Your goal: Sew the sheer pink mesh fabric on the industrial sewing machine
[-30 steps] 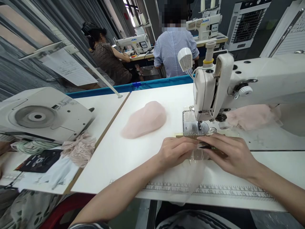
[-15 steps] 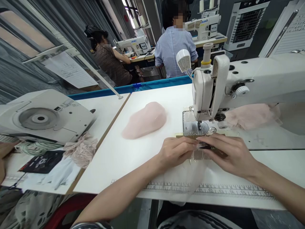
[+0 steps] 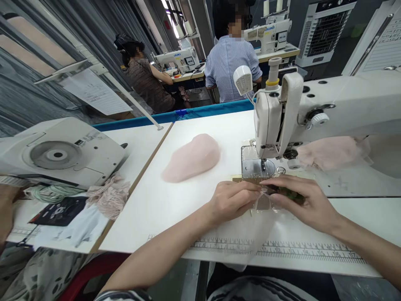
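A sheer, nearly see-through piece of fabric (image 3: 250,236) lies on the white table just in front of the sewing machine (image 3: 282,117) and hangs over the table's front edge. My left hand (image 3: 230,200) has its fingers curled and pinches the fabric's upper edge. My right hand (image 3: 300,200) lies over the fabric with fingertips pressed together against the left hand's, close to a small dark part under them. Both hands sit just below the needle plate (image 3: 257,167).
A pale pink fabric mound (image 3: 192,156) lies to the left, more pink fabric (image 3: 332,152) behind the machine's arm. A second machine (image 3: 59,150), lace scraps (image 3: 108,196) and a dark card (image 3: 58,211) sit at far left. Two people sew at the back. A printed ruler (image 3: 282,248) runs along the table edge.
Both hands stay in place at the needle plate; the right hand's fingers have shifted slightly and the sheer fabric has bunched a little under them. The camera has drifted a bit.
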